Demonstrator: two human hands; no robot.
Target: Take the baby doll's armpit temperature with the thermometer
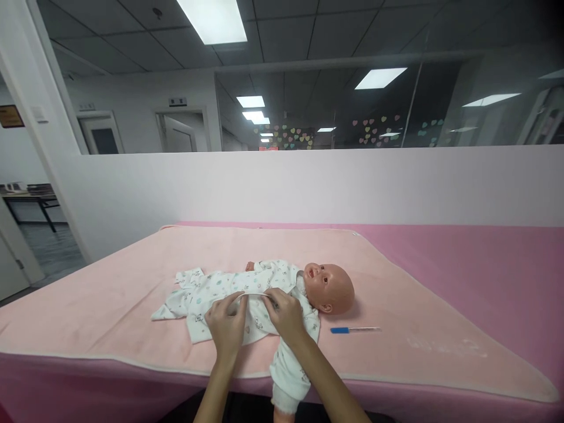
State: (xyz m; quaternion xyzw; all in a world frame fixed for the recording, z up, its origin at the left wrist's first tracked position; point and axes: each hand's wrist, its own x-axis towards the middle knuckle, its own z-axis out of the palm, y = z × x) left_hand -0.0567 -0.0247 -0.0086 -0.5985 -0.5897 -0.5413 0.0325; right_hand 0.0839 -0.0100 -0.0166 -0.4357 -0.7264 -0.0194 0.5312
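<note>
A baby doll lies on its back, head to the right, in a white printed baby gown. My left hand pinches the gown's white edge at the doll's middle between thumb and fingers. Close beside it, my right hand grips the same edge nearer the doll's chest. A short stretch of that edge runs taut between my two hands. One sleeved arm of the doll hangs over the front of the bed, under my right forearm. What lies beneath the gown is hidden.
A blue-capped pen rests below the doll's head. Under everything is a peach blanket over a pink surface. A white half-wall with glass above stands behind. At the far left, a desk shows through a doorway.
</note>
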